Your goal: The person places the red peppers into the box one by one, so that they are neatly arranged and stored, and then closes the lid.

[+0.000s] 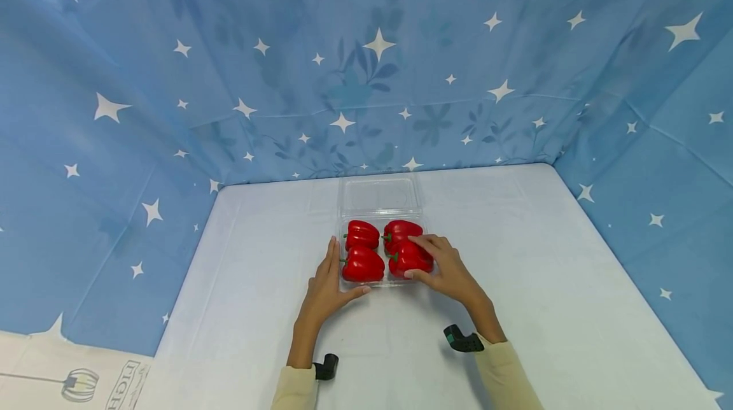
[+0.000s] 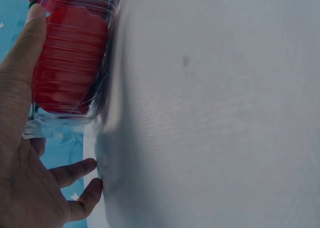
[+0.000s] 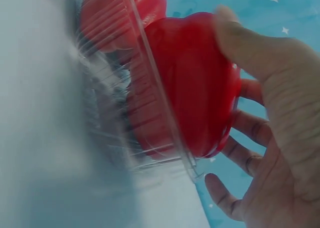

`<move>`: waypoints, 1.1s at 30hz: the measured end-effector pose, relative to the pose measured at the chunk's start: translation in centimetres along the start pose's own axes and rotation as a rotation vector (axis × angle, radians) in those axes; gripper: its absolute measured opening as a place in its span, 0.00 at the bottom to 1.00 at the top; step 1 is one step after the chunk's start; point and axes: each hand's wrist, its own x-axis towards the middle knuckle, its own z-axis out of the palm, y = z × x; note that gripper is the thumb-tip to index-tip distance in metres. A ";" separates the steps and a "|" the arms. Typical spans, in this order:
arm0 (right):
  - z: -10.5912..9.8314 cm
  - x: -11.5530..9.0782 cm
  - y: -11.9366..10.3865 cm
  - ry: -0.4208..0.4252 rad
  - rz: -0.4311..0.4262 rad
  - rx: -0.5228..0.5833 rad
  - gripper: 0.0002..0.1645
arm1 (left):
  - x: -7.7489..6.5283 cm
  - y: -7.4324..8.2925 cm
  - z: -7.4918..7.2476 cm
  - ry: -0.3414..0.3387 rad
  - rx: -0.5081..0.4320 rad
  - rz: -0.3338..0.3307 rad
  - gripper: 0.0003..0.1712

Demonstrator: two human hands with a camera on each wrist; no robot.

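A clear plastic clamshell container (image 1: 380,214) lies on the white table with its lid folded back. In it are red bell peppers: one at back left (image 1: 362,235), one at front left (image 1: 363,265), one at back right (image 1: 403,229) and one at front right (image 1: 413,257). My right hand (image 1: 449,270) grips the front-right pepper, thumb near its front and fingers over its far side. In the right wrist view this pepper (image 3: 192,83) is partly above the container's rim. My left hand (image 1: 325,292) rests at the container's front left corner, fingers straight along the side, thumb along the front wall.
The white table (image 1: 275,232) extends around the container on all sides. A blue star-patterned curtain (image 1: 286,79) hangs behind and at both sides. Small black devices sit on the left wrist (image 1: 326,367) and right wrist (image 1: 462,340).
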 end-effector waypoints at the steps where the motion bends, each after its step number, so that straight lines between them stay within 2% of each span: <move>1: 0.1 0.0 0.0 0.008 -0.007 -0.001 0.42 | 0.0 0.0 0.0 0.000 -0.001 0.001 0.71; 7: 0.4 0.0 -0.3 0.057 -0.042 -0.020 0.37 | 0.0 -0.1 0.0 -0.003 -0.004 -0.002 0.71; 14: 1.3 -0.1 -0.2 0.036 -0.064 -0.192 0.36 | 0.2 -0.1 0.0 -0.001 -0.007 0.011 0.70; 17: 1.5 -0.2 0.0 0.033 -0.067 -0.220 0.37 | 0.2 0.0 0.0 -0.006 -0.008 0.016 0.70; 22: 1.8 -0.3 0.1 0.047 -0.052 -0.168 0.39 | 0.2 0.0 0.0 -0.001 -0.008 0.018 0.70; 29: 2.1 -0.5 0.4 0.066 -0.020 -0.058 0.35 | 0.3 -0.2 0.2 -0.005 -0.008 0.012 0.70; 33: 2.0 -0.2 0.7 0.064 -0.019 0.044 0.34 | 0.3 -0.2 0.2 -0.013 -0.011 0.002 0.70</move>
